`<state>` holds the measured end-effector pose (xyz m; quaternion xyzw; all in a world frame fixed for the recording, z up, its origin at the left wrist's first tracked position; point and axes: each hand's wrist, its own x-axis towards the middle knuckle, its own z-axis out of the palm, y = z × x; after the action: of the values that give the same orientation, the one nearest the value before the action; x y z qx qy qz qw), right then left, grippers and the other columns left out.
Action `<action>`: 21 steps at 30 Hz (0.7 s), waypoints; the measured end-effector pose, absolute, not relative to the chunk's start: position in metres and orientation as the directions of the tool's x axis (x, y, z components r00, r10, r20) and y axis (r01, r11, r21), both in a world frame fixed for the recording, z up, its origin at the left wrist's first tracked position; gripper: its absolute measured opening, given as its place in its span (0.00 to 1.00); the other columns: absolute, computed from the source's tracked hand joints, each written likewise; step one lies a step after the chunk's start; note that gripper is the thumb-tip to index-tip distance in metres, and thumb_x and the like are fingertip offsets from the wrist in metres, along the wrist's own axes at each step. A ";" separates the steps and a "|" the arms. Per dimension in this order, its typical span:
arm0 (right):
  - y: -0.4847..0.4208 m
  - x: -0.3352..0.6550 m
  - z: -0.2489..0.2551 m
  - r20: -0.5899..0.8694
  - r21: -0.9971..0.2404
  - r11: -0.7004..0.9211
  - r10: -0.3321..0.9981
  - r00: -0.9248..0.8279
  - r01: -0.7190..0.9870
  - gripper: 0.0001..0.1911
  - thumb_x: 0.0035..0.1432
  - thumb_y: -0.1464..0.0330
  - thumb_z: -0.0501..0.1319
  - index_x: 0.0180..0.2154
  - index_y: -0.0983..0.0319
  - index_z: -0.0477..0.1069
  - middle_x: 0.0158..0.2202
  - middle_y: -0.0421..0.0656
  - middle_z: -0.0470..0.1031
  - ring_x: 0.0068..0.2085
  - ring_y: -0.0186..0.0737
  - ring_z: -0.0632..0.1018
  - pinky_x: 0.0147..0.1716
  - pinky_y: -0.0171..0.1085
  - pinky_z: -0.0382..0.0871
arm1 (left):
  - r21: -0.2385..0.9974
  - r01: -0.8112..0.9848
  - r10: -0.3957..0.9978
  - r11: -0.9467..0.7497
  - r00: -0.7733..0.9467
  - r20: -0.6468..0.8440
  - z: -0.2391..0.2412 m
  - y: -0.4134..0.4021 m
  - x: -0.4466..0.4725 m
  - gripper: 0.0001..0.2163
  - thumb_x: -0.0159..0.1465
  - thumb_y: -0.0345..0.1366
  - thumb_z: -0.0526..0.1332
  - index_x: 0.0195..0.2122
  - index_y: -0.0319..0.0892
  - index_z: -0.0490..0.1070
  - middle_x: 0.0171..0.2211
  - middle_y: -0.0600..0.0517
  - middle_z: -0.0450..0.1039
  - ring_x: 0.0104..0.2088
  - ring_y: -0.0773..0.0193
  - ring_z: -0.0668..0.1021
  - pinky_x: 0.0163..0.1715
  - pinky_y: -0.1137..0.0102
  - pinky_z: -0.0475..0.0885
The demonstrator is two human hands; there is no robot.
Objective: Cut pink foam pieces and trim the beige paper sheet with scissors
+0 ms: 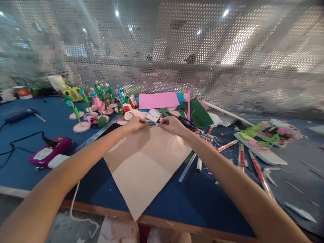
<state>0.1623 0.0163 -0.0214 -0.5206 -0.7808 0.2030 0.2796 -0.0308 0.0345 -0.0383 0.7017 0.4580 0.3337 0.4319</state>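
A large pale pink sheet of paper [141,165] lies cornerwise on the blue table [199,199], one corner hanging over the near edge. My left hand [135,124] and my right hand [172,124] meet at the sheet's far corner. Both hands have their fingers pinched together on that corner, which looks folded over. My two forearms stretch out over the sheet's sides.
Behind the hands lie a pink sheet [158,100], green paper [199,113] and a paper cup [128,112]. Small paper flower figures on pink discs [81,126] stand at the left. A purple glue gun [48,153] with cable lies left; scraps and sticks [258,168] right. Perforated metal screen behind.
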 end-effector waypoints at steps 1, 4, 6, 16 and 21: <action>0.016 0.162 -0.021 0.224 -0.610 0.373 0.927 -0.300 0.699 0.14 0.44 0.60 0.55 0.18 0.65 0.65 0.18 0.40 0.64 0.23 0.31 0.64 0.22 0.32 0.55 | 0.910 0.352 0.928 -0.219 0.364 0.083 -0.038 0.034 -0.031 0.06 0.49 0.33 0.62 0.22 0.35 0.73 0.18 0.55 0.68 0.19 0.74 0.64 0.22 0.75 0.57; 0.017 0.162 -0.022 0.221 -0.613 0.370 0.929 -0.298 0.698 0.14 0.44 0.60 0.55 0.18 0.65 0.64 0.17 0.39 0.63 0.22 0.31 0.64 0.22 0.32 0.55 | 0.913 0.348 0.927 -0.215 0.367 0.079 -0.039 0.035 -0.031 0.05 0.48 0.32 0.62 0.23 0.35 0.73 0.18 0.55 0.68 0.20 0.74 0.64 0.22 0.75 0.58; 0.019 0.162 -0.024 0.227 -0.615 0.371 0.928 -0.294 0.696 0.14 0.44 0.60 0.56 0.18 0.64 0.64 0.17 0.39 0.63 0.22 0.31 0.64 0.22 0.32 0.55 | 0.914 0.347 0.930 -0.211 0.359 0.078 -0.038 0.035 -0.031 0.05 0.47 0.32 0.63 0.24 0.35 0.74 0.19 0.55 0.69 0.20 0.73 0.65 0.24 0.75 0.59; 0.025 0.165 -0.032 0.289 -0.658 0.389 0.921 -0.260 0.645 0.13 0.41 0.60 0.58 0.19 0.65 0.66 0.20 0.43 0.67 0.23 0.33 0.66 0.21 0.32 0.56 | 0.932 0.301 0.937 -0.204 0.336 0.097 -0.036 0.033 -0.027 0.09 0.44 0.33 0.66 0.28 0.36 0.76 0.24 0.51 0.75 0.23 0.71 0.69 0.27 0.74 0.64; 0.026 0.167 -0.027 0.225 -0.691 0.345 0.938 -0.265 0.635 0.24 0.45 0.50 0.52 0.19 0.65 0.65 0.17 0.40 0.60 0.20 0.30 0.61 0.19 0.33 0.52 | 0.930 0.327 0.958 -0.169 0.277 0.077 -0.034 0.035 -0.030 0.09 0.45 0.30 0.65 0.29 0.37 0.77 0.23 0.52 0.75 0.22 0.72 0.69 0.25 0.75 0.64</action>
<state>0.1672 0.0263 -0.0275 -0.5190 -0.7578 0.2411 0.3136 -0.0298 0.0346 -0.0336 0.6721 0.4780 0.3646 0.4323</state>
